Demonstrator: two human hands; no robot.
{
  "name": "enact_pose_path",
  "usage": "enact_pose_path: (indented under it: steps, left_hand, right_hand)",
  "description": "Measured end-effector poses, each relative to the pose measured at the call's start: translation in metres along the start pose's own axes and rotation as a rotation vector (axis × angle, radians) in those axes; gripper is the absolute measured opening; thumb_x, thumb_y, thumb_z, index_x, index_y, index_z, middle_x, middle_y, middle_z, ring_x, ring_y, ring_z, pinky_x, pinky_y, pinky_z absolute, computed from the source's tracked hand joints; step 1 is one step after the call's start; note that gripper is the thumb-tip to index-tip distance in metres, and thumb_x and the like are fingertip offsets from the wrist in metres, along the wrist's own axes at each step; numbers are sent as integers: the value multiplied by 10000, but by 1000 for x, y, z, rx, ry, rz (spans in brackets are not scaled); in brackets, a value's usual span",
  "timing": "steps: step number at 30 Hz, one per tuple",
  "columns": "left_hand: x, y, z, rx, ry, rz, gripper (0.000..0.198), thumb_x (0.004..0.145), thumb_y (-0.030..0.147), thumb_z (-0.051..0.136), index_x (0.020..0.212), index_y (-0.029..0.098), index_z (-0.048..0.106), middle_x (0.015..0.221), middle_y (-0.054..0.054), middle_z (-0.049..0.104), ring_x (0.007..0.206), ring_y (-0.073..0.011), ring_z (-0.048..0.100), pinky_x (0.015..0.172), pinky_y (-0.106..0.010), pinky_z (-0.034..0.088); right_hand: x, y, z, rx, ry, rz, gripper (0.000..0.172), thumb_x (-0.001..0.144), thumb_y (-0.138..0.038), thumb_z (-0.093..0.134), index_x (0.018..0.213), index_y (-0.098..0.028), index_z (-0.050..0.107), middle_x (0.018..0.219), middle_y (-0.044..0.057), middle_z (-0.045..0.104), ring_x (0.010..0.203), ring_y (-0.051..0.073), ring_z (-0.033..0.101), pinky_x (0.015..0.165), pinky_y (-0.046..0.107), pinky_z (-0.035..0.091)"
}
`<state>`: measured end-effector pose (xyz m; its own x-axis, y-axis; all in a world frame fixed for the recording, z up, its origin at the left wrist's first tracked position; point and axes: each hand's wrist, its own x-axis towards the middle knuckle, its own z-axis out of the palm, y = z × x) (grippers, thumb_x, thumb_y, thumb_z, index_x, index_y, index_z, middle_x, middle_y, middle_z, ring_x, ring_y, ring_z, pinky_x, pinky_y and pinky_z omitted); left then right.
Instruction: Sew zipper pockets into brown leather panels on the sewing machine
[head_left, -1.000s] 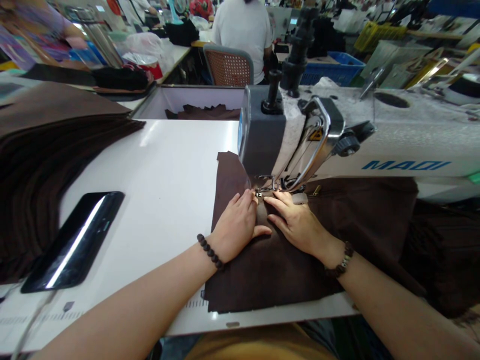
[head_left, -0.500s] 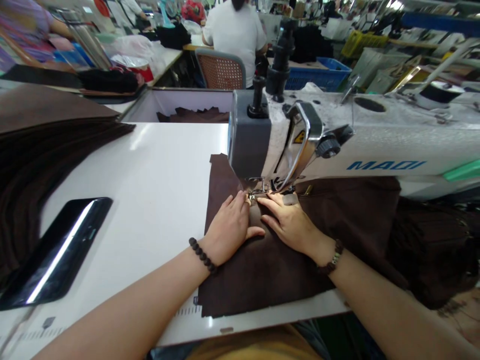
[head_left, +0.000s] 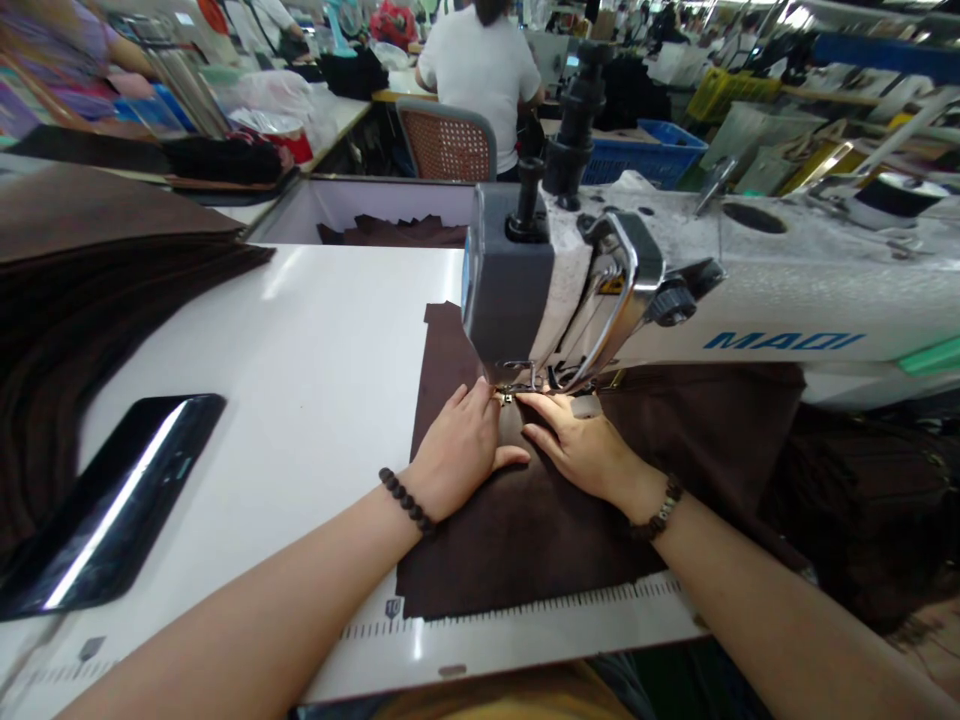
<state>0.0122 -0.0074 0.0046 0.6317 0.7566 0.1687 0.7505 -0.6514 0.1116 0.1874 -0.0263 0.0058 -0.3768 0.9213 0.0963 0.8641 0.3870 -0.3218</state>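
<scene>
A dark brown fabric piece (head_left: 517,540) lies flat on the white sewing table (head_left: 330,360), running under the presser foot (head_left: 517,385) of a white and grey sewing machine (head_left: 675,290). My left hand (head_left: 461,450) rests flat on the fabric just left of the foot, fingers stretched out. Just right of the foot, my right hand (head_left: 581,450) presses flat on the fabric, its fingertips almost at the needle. Both wrists wear bead bracelets.
A black phone (head_left: 112,510) lies at the table's left front. A thick stack of brown fabric pieces (head_left: 90,300) fills the far left. More brown cloth (head_left: 862,500) hangs at the right. Behind the table a bin (head_left: 390,215) holds sewn pieces. A person in white (head_left: 484,70) sits beyond.
The fabric has fed away from me under the foot, uncovering the printed ruler along the table's front edge. Both hands have slid forward with it.
</scene>
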Motion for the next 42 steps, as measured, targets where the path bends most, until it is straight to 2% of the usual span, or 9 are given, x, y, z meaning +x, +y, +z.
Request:
enact_pose_path:
  steps: [14, 19, 24, 28, 33, 37, 42]
  left_hand:
    - [2, -1, -1, -9, -29, -16, 749, 715, 583, 565, 1164, -5, 447, 1188, -214, 502, 1170, -288, 433, 1003, -410, 359]
    - [-1, 1, -1, 24, -72, -17, 746, 726, 586, 542, 1135, -33, 469, 1190, -234, 490, 1173, -298, 428, 1018, -399, 330]
    - [0, 2, -2, 29, -70, -23, 739, 735, 588, 529, 1150, -19, 464, 1179, -214, 503, 1164, -291, 438, 1008, -389, 337]
    - [-3, -1, -4, 28, -52, -32, 702, 759, 576, 521, 1165, 5, 468, 1212, -204, 491, 1182, -278, 428, 1017, -394, 328]
    - [-32, -24, -14, 177, -78, -177, 638, 839, 487, 478, 1252, 5, 412, 1324, -247, 380, 1233, -312, 374, 994, -456, 354]
    - [-51, -38, -24, 258, -140, -316, 653, 831, 505, 477, 1272, 28, 413, 1337, -234, 371, 1226, -308, 387, 988, -434, 372]
    - [-50, -42, -29, 242, -191, -351, 645, 836, 509, 458, 1277, 40, 411, 1353, -206, 363, 1241, -283, 373, 1008, -408, 354]
  right_hand:
    - [2, 0, -1, 9, -6, 6, 338, 894, -325, 384, 1199, -229, 493, 1161, 58, 562, 1116, 211, 480, 930, 429, 405]
    - [-2, -1, 0, -9, -1, -9, 365, 889, -326, 399, 1237, -232, 458, 1237, 66, 510, 1143, 212, 464, 933, 433, 403]
    - [2, -1, 0, -13, -8, 11, 359, 882, -325, 409, 1217, -213, 475, 1213, 80, 527, 1116, 223, 485, 922, 444, 410]
    - [-2, 1, -9, -13, 15, 0, 356, 872, -305, 431, 1189, -156, 489, 1168, 111, 555, 1090, 228, 506, 966, 475, 366]
    - [-30, 6, -20, -226, 95, -49, 339, 899, -302, 347, 1147, -139, 511, 1219, 124, 517, 1190, 242, 424, 1016, 560, 249]
    - [-48, 17, -6, -358, 138, 20, 415, 919, -342, 240, 1179, -150, 499, 1247, 145, 488, 1237, 279, 364, 951, 641, 257]
    - [-50, 27, 14, -331, 127, 47, 435, 919, -354, 223, 1226, -172, 472, 1292, 131, 450, 1254, 271, 343, 934, 615, 318]
